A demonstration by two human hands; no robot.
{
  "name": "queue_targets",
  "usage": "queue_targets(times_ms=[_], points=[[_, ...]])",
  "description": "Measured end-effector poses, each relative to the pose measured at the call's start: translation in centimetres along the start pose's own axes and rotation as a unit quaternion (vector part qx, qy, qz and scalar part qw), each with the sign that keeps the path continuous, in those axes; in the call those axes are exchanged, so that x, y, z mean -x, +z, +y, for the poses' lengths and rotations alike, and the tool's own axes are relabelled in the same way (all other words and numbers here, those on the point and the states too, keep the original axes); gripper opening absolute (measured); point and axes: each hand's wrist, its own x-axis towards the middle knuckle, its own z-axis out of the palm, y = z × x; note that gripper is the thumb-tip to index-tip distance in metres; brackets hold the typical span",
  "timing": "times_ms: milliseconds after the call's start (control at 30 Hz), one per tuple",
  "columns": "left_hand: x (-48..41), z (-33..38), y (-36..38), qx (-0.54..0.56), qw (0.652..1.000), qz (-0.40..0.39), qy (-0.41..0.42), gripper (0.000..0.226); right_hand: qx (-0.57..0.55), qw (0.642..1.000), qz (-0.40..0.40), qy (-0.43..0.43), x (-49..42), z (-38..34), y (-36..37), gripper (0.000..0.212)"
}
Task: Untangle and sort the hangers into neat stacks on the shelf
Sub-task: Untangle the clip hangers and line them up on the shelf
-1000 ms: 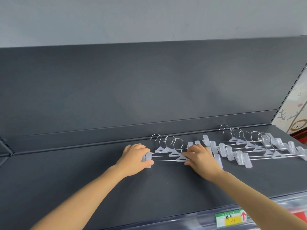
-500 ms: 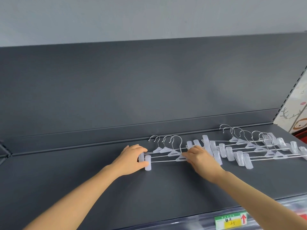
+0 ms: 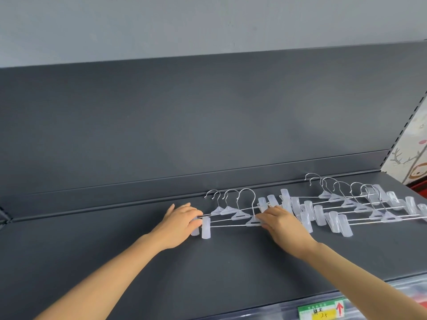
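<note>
– While we were squaring the left stack (image 3: 239, 215) of hangers, which step did we count it as?
– We judged it the tidying step, no longer the untangling. Four hangers lay flat on the shelf (image 3: 115, 262), overlapped like stairs, with their hooks toward the back wall. Our left hand (image 3: 178, 221) had its fingers curled round the clips at the left end. Our right hand (image 3: 284, 224) lay on the right half, its rather straight fingers pressing on the front hanger's middle piece and gripping nothing, as far as we could see.
– And the right stack (image 3: 360, 206)?
– It lay just beside. Whether its left clips touched ours under the right hand, we could not tell.
– What did the next move ask of us?
– In our opinion, to push both ends so that bars and hooks lined up, and to keep our clips from catching the neighbour's.
– What differed from one second before?
– The left hand had slid a little outward. Two clips showed beside it, where before only one did. The hooks also looked somewhat more fanned.
</note>
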Motion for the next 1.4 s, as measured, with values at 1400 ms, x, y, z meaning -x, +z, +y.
queue_targets(times_ms=[1400], points=[[-2.3, 3.1, -1.5, -0.013, 0.998, 0.037, -0.056, 0.052, 0.037, 0.999, -0.018, 0.02, -0.8, -1.5, -0.2, 0.023]])
